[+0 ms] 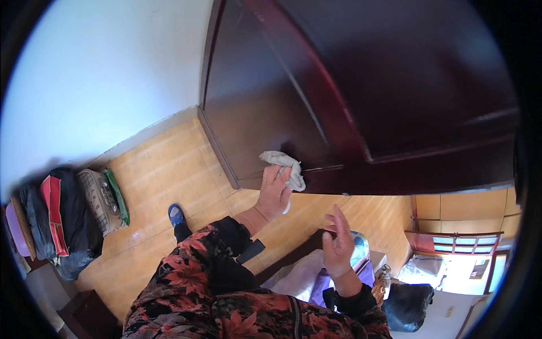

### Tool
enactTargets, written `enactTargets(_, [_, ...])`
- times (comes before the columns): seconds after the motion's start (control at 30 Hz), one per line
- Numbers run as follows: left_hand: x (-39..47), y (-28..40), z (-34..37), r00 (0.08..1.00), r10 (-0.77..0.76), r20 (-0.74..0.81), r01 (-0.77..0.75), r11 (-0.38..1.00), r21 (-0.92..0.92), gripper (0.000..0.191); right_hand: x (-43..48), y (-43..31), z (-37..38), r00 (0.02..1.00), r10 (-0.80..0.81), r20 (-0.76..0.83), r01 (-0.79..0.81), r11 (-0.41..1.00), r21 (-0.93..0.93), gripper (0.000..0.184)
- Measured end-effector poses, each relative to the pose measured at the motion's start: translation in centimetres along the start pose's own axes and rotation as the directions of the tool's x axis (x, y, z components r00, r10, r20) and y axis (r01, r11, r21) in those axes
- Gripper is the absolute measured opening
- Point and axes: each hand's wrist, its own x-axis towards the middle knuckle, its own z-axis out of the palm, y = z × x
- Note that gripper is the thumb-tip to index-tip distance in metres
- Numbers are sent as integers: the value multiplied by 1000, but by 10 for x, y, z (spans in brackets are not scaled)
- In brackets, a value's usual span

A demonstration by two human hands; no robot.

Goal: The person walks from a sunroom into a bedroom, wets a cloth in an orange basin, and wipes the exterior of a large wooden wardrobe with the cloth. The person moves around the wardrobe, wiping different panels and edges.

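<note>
My left hand (271, 197) grips a crumpled, greyish-white cloth (281, 163). The cloth is against the lower part of a dark reddish-brown wooden panelled surface (275, 106), near its bottom edge; whether this is a door or the front of a cabinet, I cannot tell. To the right, below the panel's lower edge, my right hand (340, 245) is held in the air with fingers apart and nothing in it. Both arms are in dark sleeves with a red floral print.
Black plastic bags (80, 212) and a patterned bag (99, 199) sit by the white wall (114, 63) on the left. Clear plastic and purple items (296, 271) lie beside my right arm. A black bag (406, 305) is at lower right, near a bright opening. The floor (165, 169) is yellowish tile.
</note>
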Motion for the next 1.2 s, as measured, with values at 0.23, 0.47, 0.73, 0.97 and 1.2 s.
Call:
enactTargets(0.23, [-47, -86, -94, 591, -710, 382, 797, 586, -145, 37, 35, -12, 110, 901, 231, 369, -246, 969, -5, 90])
enactTargets(0.47, [30, -32, -212, 477, -608, 635, 698, -178, -694, 66, 118, -80, 260, 953, -50, 300, -74, 918, 391, 90])
enactTargets(0.73, [25, -106, -347, 575, -654, 492, 795, 304, -525, 55, 223, -126, 298, 983, 129, 132, -166, 930, 328, 54])
enactTargets(0.97, [-171, -168, -437, 552, -828, -104, 697, 389, 602, 41, 390, -156, 235, 748, -656, -106, 211, 386, -898, 63])
enactTargets(1.2, [-397, -44, -371, -120, -947, -300, 802, -270, 532, 37, 458, -65, 345, 819, -455, 350, 405, 25, -914, 48])
